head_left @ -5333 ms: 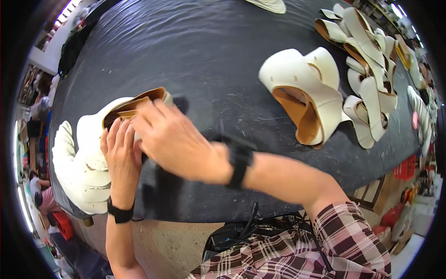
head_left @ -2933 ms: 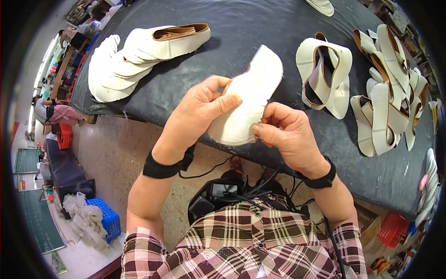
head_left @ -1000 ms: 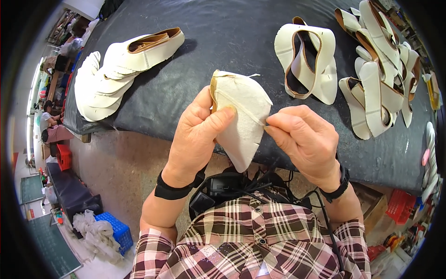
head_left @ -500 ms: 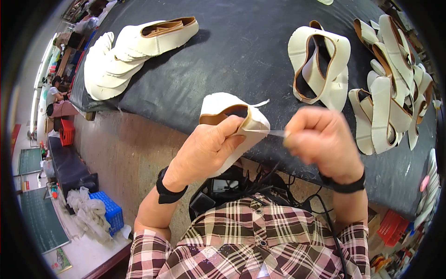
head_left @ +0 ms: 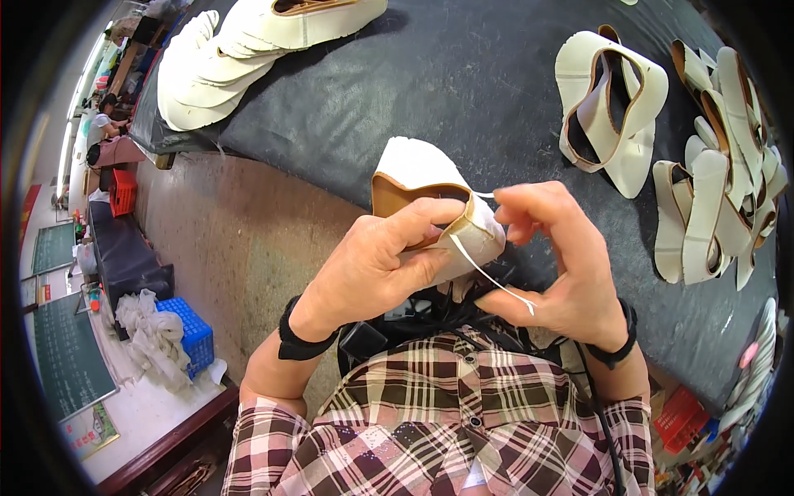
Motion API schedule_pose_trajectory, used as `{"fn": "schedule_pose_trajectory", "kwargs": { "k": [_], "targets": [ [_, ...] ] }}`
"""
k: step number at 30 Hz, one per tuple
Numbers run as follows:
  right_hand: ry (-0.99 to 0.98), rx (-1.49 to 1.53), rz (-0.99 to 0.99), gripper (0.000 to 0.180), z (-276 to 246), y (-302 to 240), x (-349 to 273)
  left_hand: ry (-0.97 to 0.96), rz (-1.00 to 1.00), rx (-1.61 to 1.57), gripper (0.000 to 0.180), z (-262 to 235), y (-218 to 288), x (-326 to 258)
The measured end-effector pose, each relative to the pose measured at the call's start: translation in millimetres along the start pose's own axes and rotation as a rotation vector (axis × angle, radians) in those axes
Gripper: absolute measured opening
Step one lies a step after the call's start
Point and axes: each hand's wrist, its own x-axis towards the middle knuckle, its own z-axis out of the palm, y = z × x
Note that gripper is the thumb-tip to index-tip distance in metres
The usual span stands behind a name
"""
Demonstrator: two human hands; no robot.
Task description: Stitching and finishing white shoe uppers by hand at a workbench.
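Observation:
My left hand (head_left: 368, 269) grips a white shoe upper (head_left: 413, 163) with a brown lining, thumb and fingers pinching it near the heel. From the heel edge a thin white strip (head_left: 478, 266) dangles toward me, its loose end lying by my right thumb. A second short white end pokes out on the far side of the heel. My right hand (head_left: 575, 264) is open just right of the upper, thumb and fingers spread apart, with nothing visibly gripped.
On the black-covered table (head_left: 372, 74), a fanned stack of white uppers (head_left: 215, 78) lies at the far left. An interlocked pair (head_left: 612, 91) and a heap of more uppers (head_left: 711, 198) lie right. At left stand a blue basket (head_left: 188, 335) and a seated person (head_left: 107, 136).
My right hand has gone from a closed pull on the strip to spread fingers. The strip, taut before, now hangs loose. The view has shifted, and the upper appears slightly farther right.

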Motion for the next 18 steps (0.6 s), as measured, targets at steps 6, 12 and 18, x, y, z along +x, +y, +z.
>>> {"fn": "schedule_pose_trajectory", "kwargs": {
  "k": [6,12,18],
  "targets": [
    [0.264,-0.391,-0.319,0.032,19.6,-3.0,5.9,0.002,-0.063,-0.082,0.04,-2.7,-1.8,-0.9],
    [0.41,-0.22,-0.175,0.019,25.9,2.1,16.5,-0.018,0.01,0.015,0.04,-10.0,-0.3,0.3],
    [0.434,0.061,0.153,0.011,41.7,-0.6,21.5,-0.027,0.029,-0.182,0.039,-16.5,-9.4,-1.2]
  ]
}}
